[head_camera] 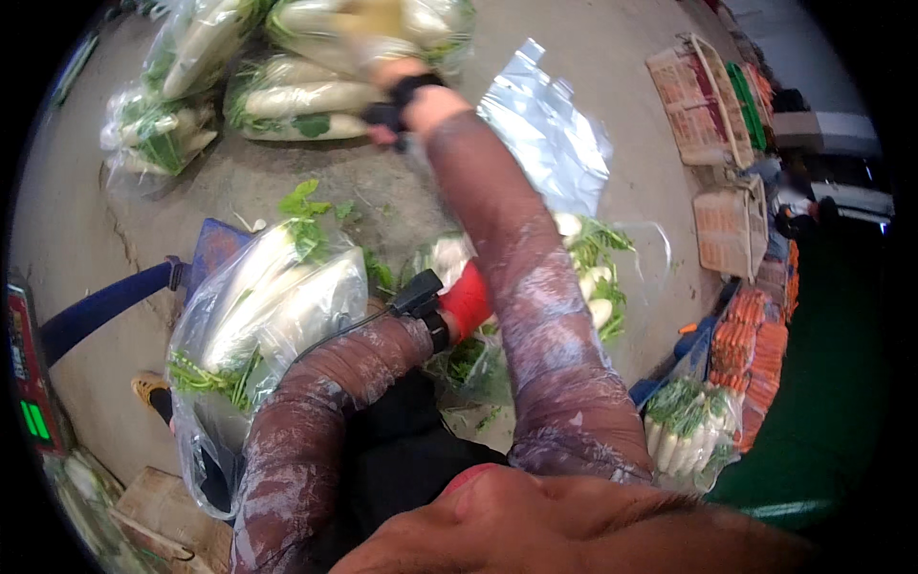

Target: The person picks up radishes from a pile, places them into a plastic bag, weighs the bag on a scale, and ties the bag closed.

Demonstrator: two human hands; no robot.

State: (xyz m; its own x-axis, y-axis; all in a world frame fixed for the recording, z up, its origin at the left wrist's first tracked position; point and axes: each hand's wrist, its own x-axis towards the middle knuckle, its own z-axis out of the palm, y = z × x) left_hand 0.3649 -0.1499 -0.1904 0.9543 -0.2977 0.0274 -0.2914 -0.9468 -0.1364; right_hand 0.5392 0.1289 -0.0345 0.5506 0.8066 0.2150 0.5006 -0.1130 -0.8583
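Observation:
My right hand (373, 32), in a yellowish glove and blurred, reaches over bagged white radishes (308, 100) on the concrete floor; its fingers are unclear. In a red glove, my left hand (466, 301) is partly hidden behind my right forearm, by a clear bag with leafy greens (470, 362). What it holds cannot be seen. To its left, a clear plastic bag of white radishes (287, 308) lies over a blue platform (215, 251). More radishes with leaves (599, 287) show right of my forearm. Flat silvery plastic bags (549, 136) lie beyond them.
A blue post (107, 308) leads to a scale display (36, 402) at left, near a cardboard box (172, 509) and a sandalled foot (150, 391). Plastic crates (703, 100), stacked orange produce (749, 351) and bagged radishes (688, 430) line the right. Another person (796, 204) is beyond.

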